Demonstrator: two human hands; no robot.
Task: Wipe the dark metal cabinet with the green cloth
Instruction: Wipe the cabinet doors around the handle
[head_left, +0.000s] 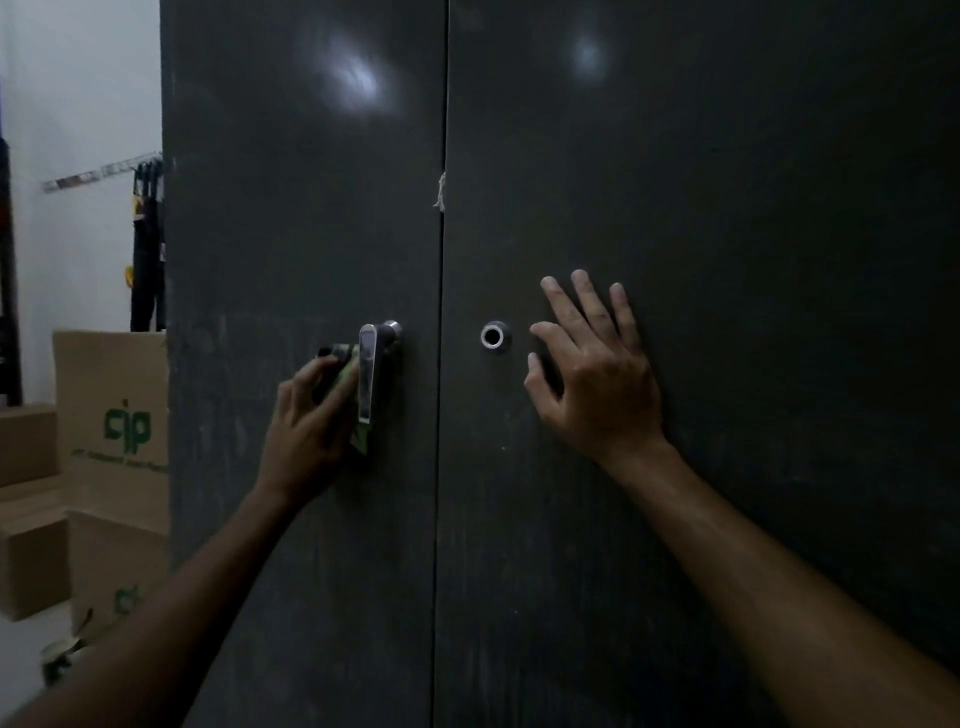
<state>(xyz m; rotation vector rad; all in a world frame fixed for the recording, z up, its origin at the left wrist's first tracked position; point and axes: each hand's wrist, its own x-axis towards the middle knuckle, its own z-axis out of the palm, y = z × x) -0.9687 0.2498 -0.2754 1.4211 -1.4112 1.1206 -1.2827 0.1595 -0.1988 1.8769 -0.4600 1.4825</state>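
The dark metal cabinet (675, 182) fills most of the view, its two doors closed with a seam down the middle. My left hand (306, 426) grips the green cloth (347, 387) and holds it against the left door, just left of the silver lever handle (370, 371). Most of the cloth is hidden behind the handle and my fingers. My right hand (592, 374) rests flat on the right door with fingers spread, beside a round silver lock (492, 336).
Several cardboard boxes (111, 415) are stacked on the floor left of the cabinet. Dark items hang from a rail (148, 244) on the white wall behind them. A scrap of pale material (441, 191) sticks out of the door seam.
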